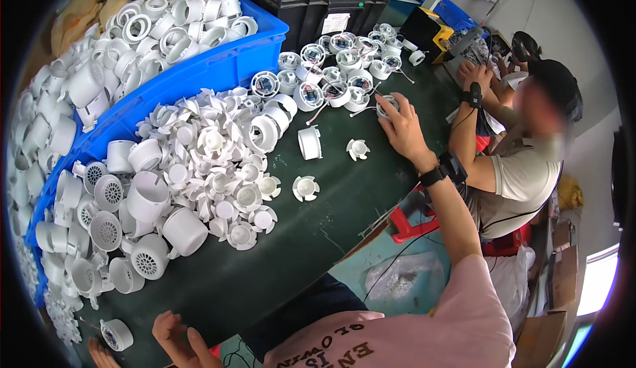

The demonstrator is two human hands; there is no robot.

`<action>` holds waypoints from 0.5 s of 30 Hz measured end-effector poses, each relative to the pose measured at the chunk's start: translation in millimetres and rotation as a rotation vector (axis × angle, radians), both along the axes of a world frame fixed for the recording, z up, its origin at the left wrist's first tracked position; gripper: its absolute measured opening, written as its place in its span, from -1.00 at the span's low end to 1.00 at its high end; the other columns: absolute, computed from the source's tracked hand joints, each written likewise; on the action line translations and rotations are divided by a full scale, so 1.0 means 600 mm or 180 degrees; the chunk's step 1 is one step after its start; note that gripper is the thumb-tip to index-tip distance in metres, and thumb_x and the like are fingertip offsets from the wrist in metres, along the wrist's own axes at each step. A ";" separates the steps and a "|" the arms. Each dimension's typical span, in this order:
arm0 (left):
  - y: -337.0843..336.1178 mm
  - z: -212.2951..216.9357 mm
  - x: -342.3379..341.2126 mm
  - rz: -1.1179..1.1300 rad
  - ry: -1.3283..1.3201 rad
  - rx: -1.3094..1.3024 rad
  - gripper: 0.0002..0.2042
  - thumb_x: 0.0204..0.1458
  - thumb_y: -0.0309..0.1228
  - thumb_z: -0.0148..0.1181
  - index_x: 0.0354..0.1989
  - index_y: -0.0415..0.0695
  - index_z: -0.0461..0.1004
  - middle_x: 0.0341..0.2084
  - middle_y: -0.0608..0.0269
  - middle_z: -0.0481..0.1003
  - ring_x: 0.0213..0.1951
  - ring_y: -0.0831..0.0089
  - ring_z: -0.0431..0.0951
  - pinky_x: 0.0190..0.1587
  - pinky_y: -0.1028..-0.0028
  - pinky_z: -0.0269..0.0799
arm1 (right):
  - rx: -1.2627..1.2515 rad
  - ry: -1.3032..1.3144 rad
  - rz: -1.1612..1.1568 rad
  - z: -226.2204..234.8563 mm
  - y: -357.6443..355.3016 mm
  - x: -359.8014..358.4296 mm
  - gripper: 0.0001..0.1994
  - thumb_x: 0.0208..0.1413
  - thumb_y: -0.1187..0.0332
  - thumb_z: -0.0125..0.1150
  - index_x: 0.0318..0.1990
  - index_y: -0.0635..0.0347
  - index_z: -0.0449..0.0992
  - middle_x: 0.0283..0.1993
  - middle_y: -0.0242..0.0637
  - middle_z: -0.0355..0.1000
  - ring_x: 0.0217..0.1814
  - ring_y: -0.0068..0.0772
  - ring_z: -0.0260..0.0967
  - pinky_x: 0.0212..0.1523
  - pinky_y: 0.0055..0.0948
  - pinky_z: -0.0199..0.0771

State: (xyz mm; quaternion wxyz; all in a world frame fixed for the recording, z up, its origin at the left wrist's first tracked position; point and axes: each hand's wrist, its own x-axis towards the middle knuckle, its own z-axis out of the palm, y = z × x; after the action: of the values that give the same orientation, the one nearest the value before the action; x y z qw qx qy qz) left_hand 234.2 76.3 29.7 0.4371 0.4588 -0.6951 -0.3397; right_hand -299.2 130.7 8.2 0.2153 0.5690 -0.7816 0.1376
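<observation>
Pink sleeve (472,285) closest, then our right hand (405,133): fingers part-spread around a round white housing (385,107) beside the wired units (336,92); can't tell how firmly we've got it. What looks like our left hand (173,338) sits half-curled, nothing seen in it. Units stand packed, so a sideways nudge could topple one; a trailing lead (318,113) could snag us.

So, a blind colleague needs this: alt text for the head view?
A person's right hand touches a round housing beside clustered white housings with circuit boards on a dark green table; further left are heaped white impellers and a filled blue bin.
</observation>
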 end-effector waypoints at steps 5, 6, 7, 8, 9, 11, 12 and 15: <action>0.009 -0.010 -0.004 -0.0127 0.0011 0.0032 -0.73 0.17 -0.52 0.02 0.05 -0.24 0.33 -0.14 0.22 0.38 -0.34 0.56 0.34 -0.28 0.57 0.27 | -0.0674 -0.1801 -0.0142 -0.001 0.008 0.058 -0.62 0.28 0.26 -0.03 0.22 0.11 0.31 0.05 -0.16 0.27 0.00 -0.34 0.27 0.08 -0.43 0.24; 0.011 -0.015 -0.003 -0.0193 0.0049 0.0099 -0.73 0.17 -0.53 0.02 0.05 -0.24 0.33 -0.12 0.21 0.38 -0.35 0.57 0.34 -0.28 0.58 0.27 | -0.0691 -0.2353 0.0226 -0.001 0.007 0.079 -0.59 0.31 0.19 -0.10 0.23 0.15 0.28 0.03 -0.20 0.28 0.02 -0.39 0.25 0.10 -0.46 0.20; 0.012 -0.017 -0.002 -0.0204 0.0049 0.0123 -0.73 0.17 -0.53 0.02 0.05 -0.24 0.33 -0.12 0.21 0.38 -0.35 0.57 0.34 -0.28 0.58 0.27 | -0.0709 -0.2887 0.0576 0.004 0.008 0.101 -0.55 0.34 0.12 -0.18 0.24 0.20 0.26 0.01 -0.25 0.29 0.03 -0.44 0.23 0.12 -0.50 0.17; 0.015 -0.019 -0.004 -0.0270 0.0112 0.0359 -0.73 0.17 -0.55 0.01 0.04 -0.24 0.33 -0.10 0.19 0.37 -0.36 0.57 0.34 -0.29 0.57 0.28 | -0.0534 -0.2768 0.0663 0.009 0.006 0.119 -0.48 0.36 0.04 -0.28 0.26 0.26 0.22 0.00 -0.29 0.29 0.09 -0.49 0.19 0.17 -0.51 0.10; 0.017 -0.021 -0.007 -0.0333 0.0175 0.0595 -0.73 0.16 -0.56 0.01 0.04 -0.24 0.33 -0.07 0.17 0.37 -0.37 0.57 0.33 -0.29 0.56 0.29 | -0.0388 -0.2733 0.0728 0.013 0.007 0.130 -0.50 0.36 0.07 -0.26 0.26 0.25 0.22 0.05 -0.25 0.27 0.14 -0.44 0.17 0.20 -0.49 0.07; 0.017 -0.020 -0.020 -0.0465 0.0191 0.0420 -0.73 0.15 -0.59 0.01 0.03 -0.26 0.33 -0.02 0.13 0.34 -0.30 0.52 0.37 -0.23 0.55 0.31 | -0.0415 -0.2524 0.0897 0.009 0.007 0.143 -0.51 0.36 0.09 -0.27 0.26 0.26 0.22 0.09 -0.18 0.24 0.17 -0.35 0.17 0.23 -0.44 0.05; 0.019 -0.018 -0.025 -0.0525 0.0181 0.0377 -0.73 0.15 -0.59 0.01 0.03 -0.26 0.33 -0.02 0.12 0.33 -0.24 0.49 0.39 -0.19 0.54 0.31 | -0.0396 -0.2530 0.0892 0.008 0.008 0.145 -0.51 0.36 0.09 -0.27 0.26 0.26 0.22 0.09 -0.18 0.24 0.17 -0.35 0.17 0.23 -0.44 0.05; 0.020 -0.014 -0.029 -0.0596 0.0183 0.0445 -0.73 0.15 -0.59 0.01 0.03 -0.27 0.32 0.00 0.10 0.32 -0.14 0.43 0.40 -0.11 0.52 0.30 | -0.0365 -0.2271 0.0953 0.004 0.009 0.149 -0.52 0.36 0.12 -0.27 0.26 0.26 0.22 0.14 -0.11 0.19 0.21 -0.25 0.15 0.25 -0.40 0.04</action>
State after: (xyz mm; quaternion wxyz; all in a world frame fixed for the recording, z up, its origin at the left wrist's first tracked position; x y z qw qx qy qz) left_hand 216.5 88.2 21.6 0.3902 0.4112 -0.6967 -0.4396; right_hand -209.8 136.0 10.6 -0.0609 0.5802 -0.7067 0.4002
